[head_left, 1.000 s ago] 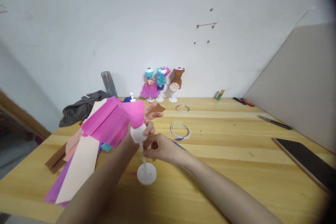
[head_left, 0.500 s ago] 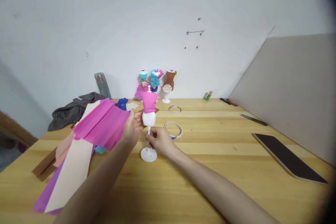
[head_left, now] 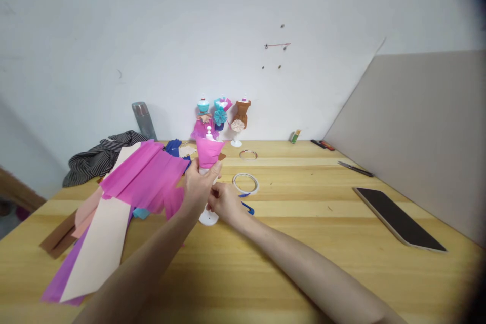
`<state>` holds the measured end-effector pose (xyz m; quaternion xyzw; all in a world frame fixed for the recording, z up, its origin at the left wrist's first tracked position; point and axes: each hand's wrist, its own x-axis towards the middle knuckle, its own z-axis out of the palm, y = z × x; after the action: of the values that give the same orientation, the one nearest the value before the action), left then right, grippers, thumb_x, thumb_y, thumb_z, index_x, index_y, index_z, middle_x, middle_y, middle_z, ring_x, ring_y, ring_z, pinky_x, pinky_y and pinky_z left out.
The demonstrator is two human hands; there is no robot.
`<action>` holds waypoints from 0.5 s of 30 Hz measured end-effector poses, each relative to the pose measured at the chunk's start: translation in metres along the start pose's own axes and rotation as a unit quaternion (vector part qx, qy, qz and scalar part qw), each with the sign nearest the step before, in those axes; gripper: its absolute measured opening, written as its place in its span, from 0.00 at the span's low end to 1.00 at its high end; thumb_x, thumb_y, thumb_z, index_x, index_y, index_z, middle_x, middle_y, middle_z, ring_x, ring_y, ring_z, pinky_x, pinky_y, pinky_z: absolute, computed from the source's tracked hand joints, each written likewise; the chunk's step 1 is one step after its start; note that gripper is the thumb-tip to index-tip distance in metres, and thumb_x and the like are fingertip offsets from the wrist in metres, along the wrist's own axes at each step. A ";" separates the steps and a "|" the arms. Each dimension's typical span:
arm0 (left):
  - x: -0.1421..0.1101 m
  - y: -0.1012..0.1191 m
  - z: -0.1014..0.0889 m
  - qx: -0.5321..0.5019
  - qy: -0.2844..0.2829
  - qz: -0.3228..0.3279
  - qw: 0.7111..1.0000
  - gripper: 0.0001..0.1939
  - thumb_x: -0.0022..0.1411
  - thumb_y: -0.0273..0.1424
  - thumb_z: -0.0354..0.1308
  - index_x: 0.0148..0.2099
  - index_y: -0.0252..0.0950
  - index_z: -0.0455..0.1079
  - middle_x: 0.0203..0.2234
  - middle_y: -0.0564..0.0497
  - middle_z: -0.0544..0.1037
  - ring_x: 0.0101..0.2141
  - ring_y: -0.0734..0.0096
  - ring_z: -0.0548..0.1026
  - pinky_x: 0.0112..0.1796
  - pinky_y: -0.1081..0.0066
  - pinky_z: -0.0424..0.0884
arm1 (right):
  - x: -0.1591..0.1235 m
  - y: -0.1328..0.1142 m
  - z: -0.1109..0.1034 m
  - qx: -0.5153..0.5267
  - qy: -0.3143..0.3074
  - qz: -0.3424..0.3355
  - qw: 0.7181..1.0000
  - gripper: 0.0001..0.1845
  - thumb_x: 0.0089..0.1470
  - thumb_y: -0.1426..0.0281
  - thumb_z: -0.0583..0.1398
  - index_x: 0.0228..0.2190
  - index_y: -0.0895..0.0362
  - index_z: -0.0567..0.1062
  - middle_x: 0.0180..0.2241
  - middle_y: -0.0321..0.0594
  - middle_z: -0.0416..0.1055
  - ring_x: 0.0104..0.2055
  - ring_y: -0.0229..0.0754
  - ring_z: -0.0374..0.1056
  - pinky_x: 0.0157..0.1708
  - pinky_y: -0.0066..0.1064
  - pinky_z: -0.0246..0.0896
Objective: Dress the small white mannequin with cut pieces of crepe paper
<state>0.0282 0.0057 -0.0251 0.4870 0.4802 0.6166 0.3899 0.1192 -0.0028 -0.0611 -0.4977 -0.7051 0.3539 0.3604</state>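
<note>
A miniature dress form (head_left: 210, 154) with a pink crepe-paper top stands in front of me on its round white base (head_left: 209, 218). My left hand (head_left: 198, 184) is closed around its white lower body, thumb to the front. Lower down, the fingers of my right hand (head_left: 227, 204) are pinched together at the thin white stand pole, which they mostly hide. Left of my hands lie pink crepe paper (head_left: 142, 174) and a cream strip (head_left: 96, 245) over purple and brown pieces.
Behind stand several small dressed forms, including a brown one (head_left: 242, 113). A white ring (head_left: 245, 184), a blue-handled tool (head_left: 248, 208) and a black tablet-like slab (head_left: 398, 217) lie to the right. A bottle (head_left: 143, 119) and striped cloth (head_left: 104, 157) are at the back left.
My left hand has gone from open behind the dress form to closed around its lower body. My right hand stays at the pole. The view has shifted slightly.
</note>
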 end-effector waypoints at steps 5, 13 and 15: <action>-0.001 -0.001 0.001 0.081 0.016 0.017 0.996 0.14 0.51 0.40 0.63 0.36 0.37 0.68 0.23 0.51 0.76 0.28 0.63 0.77 0.28 0.70 0.68 | -0.001 0.000 0.002 -0.005 0.001 -0.011 1.000 0.12 0.45 0.82 0.55 0.16 0.58 0.67 0.16 0.37 0.72 0.19 0.35 0.68 0.20 0.22 0.55; -0.005 0.001 -0.001 0.104 0.027 0.027 0.994 0.12 0.50 0.35 0.62 0.36 0.36 0.69 0.26 0.52 0.76 0.29 0.66 0.74 0.31 0.70 0.67 | 0.003 0.001 0.002 -0.020 -0.010 -0.024 0.999 0.11 0.44 0.84 0.55 0.17 0.60 0.70 0.18 0.39 0.74 0.21 0.36 0.69 0.21 0.21 0.55; -0.007 0.001 -0.002 0.088 0.019 0.037 0.995 0.12 0.49 0.34 0.62 0.37 0.36 0.69 0.26 0.52 0.75 0.29 0.67 0.73 0.31 0.71 0.67 | 0.003 0.000 0.001 -0.026 -0.012 -0.029 0.999 0.12 0.44 0.84 0.56 0.16 0.60 0.70 0.18 0.39 0.74 0.21 0.36 0.69 0.21 0.22 0.55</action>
<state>0.0282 -0.0012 -0.0255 0.5253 0.5214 0.5952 0.3130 0.1176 -0.0006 -0.0610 -0.4820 -0.7324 0.3311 0.3487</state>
